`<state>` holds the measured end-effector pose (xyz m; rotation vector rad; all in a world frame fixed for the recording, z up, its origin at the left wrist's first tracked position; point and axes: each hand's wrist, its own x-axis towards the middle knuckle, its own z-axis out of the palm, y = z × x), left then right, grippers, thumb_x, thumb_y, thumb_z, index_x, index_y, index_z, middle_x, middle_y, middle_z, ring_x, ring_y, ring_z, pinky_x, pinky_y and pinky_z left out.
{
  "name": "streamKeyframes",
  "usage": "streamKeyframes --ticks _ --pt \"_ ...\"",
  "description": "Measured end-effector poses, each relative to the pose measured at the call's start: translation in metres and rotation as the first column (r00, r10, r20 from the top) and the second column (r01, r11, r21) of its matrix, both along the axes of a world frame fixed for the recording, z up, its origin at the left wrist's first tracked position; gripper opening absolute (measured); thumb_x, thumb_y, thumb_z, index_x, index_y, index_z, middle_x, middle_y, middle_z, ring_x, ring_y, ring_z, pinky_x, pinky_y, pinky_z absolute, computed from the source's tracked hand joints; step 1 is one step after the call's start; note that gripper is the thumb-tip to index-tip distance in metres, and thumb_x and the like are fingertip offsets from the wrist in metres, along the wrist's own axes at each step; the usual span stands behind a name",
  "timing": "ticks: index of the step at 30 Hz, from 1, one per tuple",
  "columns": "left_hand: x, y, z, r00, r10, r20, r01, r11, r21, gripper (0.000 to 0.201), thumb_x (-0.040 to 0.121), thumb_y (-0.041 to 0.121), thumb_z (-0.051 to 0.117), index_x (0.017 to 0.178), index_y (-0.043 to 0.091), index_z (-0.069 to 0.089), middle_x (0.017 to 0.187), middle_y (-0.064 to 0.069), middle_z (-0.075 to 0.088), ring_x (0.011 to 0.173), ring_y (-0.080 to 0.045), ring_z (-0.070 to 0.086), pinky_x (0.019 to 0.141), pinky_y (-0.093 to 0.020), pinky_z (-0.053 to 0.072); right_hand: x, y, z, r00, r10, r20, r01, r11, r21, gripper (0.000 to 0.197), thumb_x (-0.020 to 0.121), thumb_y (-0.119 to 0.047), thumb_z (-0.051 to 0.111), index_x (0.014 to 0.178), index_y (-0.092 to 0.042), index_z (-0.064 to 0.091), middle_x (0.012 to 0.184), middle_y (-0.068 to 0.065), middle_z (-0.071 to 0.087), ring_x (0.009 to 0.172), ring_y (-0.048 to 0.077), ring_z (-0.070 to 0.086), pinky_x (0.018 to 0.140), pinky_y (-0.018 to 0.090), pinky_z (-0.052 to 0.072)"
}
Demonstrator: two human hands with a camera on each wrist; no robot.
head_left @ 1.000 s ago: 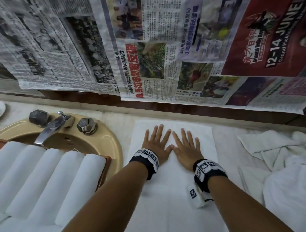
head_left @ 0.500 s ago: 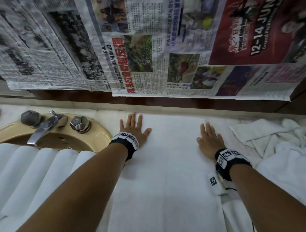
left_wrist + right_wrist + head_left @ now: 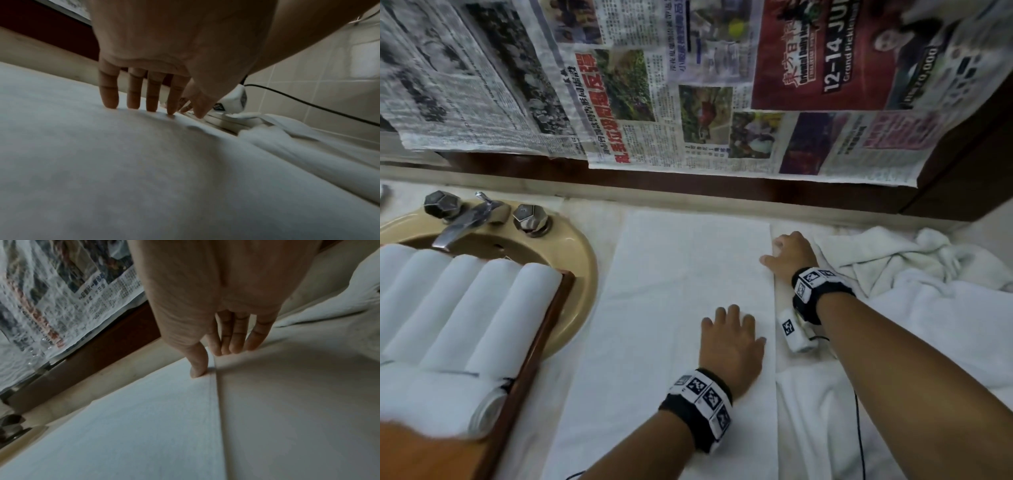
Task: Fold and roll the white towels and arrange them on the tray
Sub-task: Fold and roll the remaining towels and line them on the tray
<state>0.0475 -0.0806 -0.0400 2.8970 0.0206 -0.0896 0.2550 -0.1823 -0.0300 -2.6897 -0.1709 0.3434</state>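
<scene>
A white towel (image 3: pixel 681 308) lies spread flat on the counter in the head view. My left hand (image 3: pixel 729 329) rests on it close to its right edge, its straight fingers (image 3: pixel 133 100) touching the cloth (image 3: pixel 144 170) with their tips. My right hand (image 3: pixel 787 253) is at the towel's far right corner. Its thumb (image 3: pixel 198 368) presses on the towel (image 3: pixel 144 418), and its fingers lie just past the edge. At the left, the wooden tray (image 3: pixel 541 342) holds several rolled white towels (image 3: pixel 465 308) side by side.
The tray sits over a beige sink (image 3: pixel 575 267) with a chrome faucet (image 3: pixel 465 222). A heap of loose white towels (image 3: pixel 911 274) lies at the right. Newspaper sheets (image 3: pixel 654 85) hang on the wall behind. A black cable (image 3: pixel 859 428) runs by my right forearm.
My left hand has left the towel's far left corner and come across to its right side, nearer to me. My right hand stays at the far right corner.
</scene>
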Motion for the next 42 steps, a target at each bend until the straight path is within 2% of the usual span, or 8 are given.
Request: streamKeyframes --ticks 6,11,15,21,30,35,39,42 --pt "0.007 -0.031 -0.003 0.995 0.095 0.024 -0.095 0.995 0.003 0.038 0.086 0.047 0.057 0.104 0.014 0.063 0.101 -0.007 0.057 0.088 -0.031 0.053 0.073 -0.044 0.045 -0.007 0.000 -0.006 0.993 -0.114 -0.034 0.118 0.973 0.198 0.016 0.083 -0.021 0.076 0.094 -0.009 0.076 0.104 0.006 0.074 0.101 0.023 0.068 0.080 0.021 0.046" --pt "0.022 -0.048 0.007 0.990 0.135 0.035 -0.134 0.991 -0.024 0.042 0.084 0.046 0.040 0.088 0.013 0.065 0.087 -0.007 0.058 0.077 -0.030 0.055 0.064 -0.039 0.039 -0.006 -0.018 0.008 0.980 -0.191 -0.055 0.199 0.934 0.298 0.008 0.080 -0.017 0.075 0.086 -0.013 0.073 0.090 0.001 0.069 0.084 0.019 0.064 0.075 0.025 0.049" --pt "0.035 -0.055 0.018 0.987 0.155 -0.039 -0.157 0.987 -0.043 0.042 0.085 0.054 0.052 0.091 0.013 0.061 0.095 -0.009 0.055 0.088 -0.031 0.050 0.074 -0.045 0.038 0.000 -0.036 0.022 0.965 -0.234 -0.116 0.261 0.891 0.373 0.013 0.072 -0.013 0.084 0.076 -0.017 0.073 0.082 0.005 0.074 0.077 0.023 0.072 0.078 0.036 0.061" --pt "0.047 -0.041 0.040 0.969 0.226 -0.104 -0.245 0.939 -0.240 0.013 0.087 0.018 0.053 0.097 0.009 0.056 0.096 -0.009 0.054 0.089 -0.034 0.054 0.070 -0.037 0.034 -0.007 -0.020 0.051 0.964 -0.250 -0.095 0.265 0.841 0.471 0.014 0.074 -0.005 0.084 0.082 -0.013 0.076 0.082 0.006 0.075 0.063 0.017 0.069 0.070 0.031 0.062" --pt "0.034 0.068 0.084 0.852 0.450 -0.268 -0.463 0.407 -0.787 0.009 0.090 0.028 0.053 0.085 0.021 0.054 0.085 -0.003 0.066 0.076 -0.033 0.067 0.071 -0.052 0.059 -0.015 0.094 0.094 0.987 -0.159 0.036 0.112 0.823 0.557 0.021 0.071 -0.004 0.082 0.082 -0.021 0.075 0.077 0.001 0.073 0.073 0.017 0.072 0.074 0.037 0.063" --pt "0.025 0.144 0.069 0.797 0.520 -0.307 -0.531 0.359 -0.768 0.017 0.090 0.030 0.050 0.092 0.015 0.058 0.094 -0.009 0.068 0.084 -0.036 0.068 0.073 -0.057 0.059 -0.028 0.177 0.088 0.989 -0.005 0.149 -0.072 0.860 0.505 0.018 0.080 -0.006 0.075 0.096 -0.012 0.073 0.081 -0.003 0.063 0.071 0.010 0.060 0.073 0.023 0.054" --pt "0.022 0.199 0.035 0.711 0.576 -0.402 -0.653 0.332 -0.680 0.020 0.095 0.027 0.052 0.090 0.009 0.061 0.096 -0.012 0.067 0.095 -0.038 0.066 0.084 -0.050 0.057 -0.027 0.198 0.053 0.987 0.102 0.122 -0.134 0.946 0.294 0.022 0.092 -0.017 0.059 0.112 -0.013 0.068 0.114 0.006 0.065 0.106 0.022 0.059 0.092 0.026 0.045" --pt "0.031 0.222 0.019 0.717 0.551 -0.426 -0.670 0.377 -0.640 0.030 0.099 0.034 0.055 0.084 0.009 0.062 0.089 -0.014 0.067 0.088 -0.034 0.063 0.077 -0.035 0.049 -0.022 0.189 0.032 0.989 0.113 0.099 -0.119 0.991 0.062 0.035 0.096 -0.013 0.052 0.130 -0.011 0.057 0.141 0.010 0.047 0.134 0.028 0.040 0.109 0.039 0.037"
